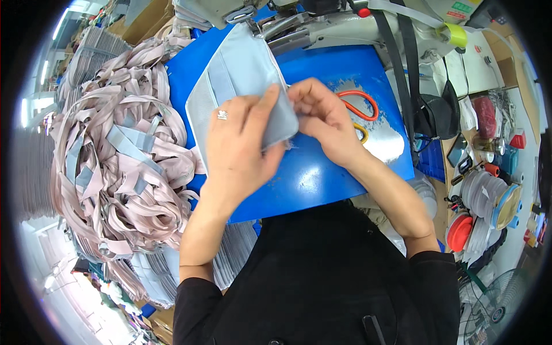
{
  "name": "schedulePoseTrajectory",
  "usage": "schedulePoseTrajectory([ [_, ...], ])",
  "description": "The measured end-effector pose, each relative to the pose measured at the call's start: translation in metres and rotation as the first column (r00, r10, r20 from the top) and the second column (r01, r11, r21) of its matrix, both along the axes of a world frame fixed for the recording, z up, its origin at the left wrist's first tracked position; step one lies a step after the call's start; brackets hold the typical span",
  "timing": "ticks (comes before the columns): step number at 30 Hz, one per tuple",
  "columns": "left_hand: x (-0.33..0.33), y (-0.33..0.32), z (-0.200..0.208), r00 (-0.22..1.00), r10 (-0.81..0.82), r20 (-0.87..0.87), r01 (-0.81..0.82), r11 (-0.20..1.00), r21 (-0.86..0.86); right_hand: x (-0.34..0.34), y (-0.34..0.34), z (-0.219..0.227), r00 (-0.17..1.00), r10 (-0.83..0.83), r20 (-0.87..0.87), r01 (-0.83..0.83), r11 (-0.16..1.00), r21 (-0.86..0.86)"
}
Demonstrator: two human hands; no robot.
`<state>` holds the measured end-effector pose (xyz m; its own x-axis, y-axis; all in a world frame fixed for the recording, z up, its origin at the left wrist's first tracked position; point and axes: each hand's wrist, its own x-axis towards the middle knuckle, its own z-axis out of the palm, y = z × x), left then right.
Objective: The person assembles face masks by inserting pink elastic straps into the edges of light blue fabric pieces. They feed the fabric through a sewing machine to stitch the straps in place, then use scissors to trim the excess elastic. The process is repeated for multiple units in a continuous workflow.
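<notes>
A light grey-blue fabric panel (pixel 244 54) with a rounded corner and a paler strip across it lies at an angle over a blue work table (pixel 305 172). Its far end reaches the presser-foot area of a sewing machine (pixel 339 31). My left hand (pixel 241 135), with a ring on one finger, rests over the panel's near part and grips it, index finger stretched along the top and thumb by the near edge. At the panel's right edge, my right hand (pixel 325 118) is closed in a pinch; the fingertips are partly hidden. Loose threads hang at the near corner.
Scissors with red-orange and yellow handle loops (pixel 365 106) lie right of my right hand. A large heap of pinkish zipper tape (pixel 138 155) crowds the left side. Stacked grey panels (pixel 236 247) sit below the table's near edge. Thread spools (pixel 483 192) stand at far right.
</notes>
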<state>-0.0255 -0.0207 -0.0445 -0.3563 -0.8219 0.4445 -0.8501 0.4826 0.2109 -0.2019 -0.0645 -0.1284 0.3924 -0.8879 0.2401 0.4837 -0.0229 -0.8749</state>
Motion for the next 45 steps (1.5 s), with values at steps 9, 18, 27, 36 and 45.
schedulePoseTrajectory([
  [9,0.038,-0.015,0.011,0.953,-0.023,-0.302,0.002,0.998,-0.069,0.001,-0.027,0.02,0.716,-0.518,-0.467,-0.09,0.595,-0.798],
  [18,0.034,-0.011,0.012,0.966,-0.071,-0.25,0.036,0.989,-0.141,0.01,-0.053,0.058,0.476,-0.559,-0.679,0.155,0.813,-0.561],
  [27,0.036,-0.008,0.02,0.973,-0.021,-0.231,-0.004,0.994,-0.108,-0.015,-0.004,0.039,0.703,-0.601,-0.38,0.016,0.548,-0.837],
  [36,0.034,-0.009,0.003,0.939,-0.035,-0.342,-0.011,0.991,-0.131,0.035,-0.048,0.084,0.173,-0.366,-0.914,-0.403,0.821,-0.405],
  [45,0.03,-0.005,0.005,0.951,-0.079,-0.297,0.039,0.99,-0.139,0.021,-0.047,0.066,0.442,-0.64,-0.629,0.213,0.756,-0.619],
])
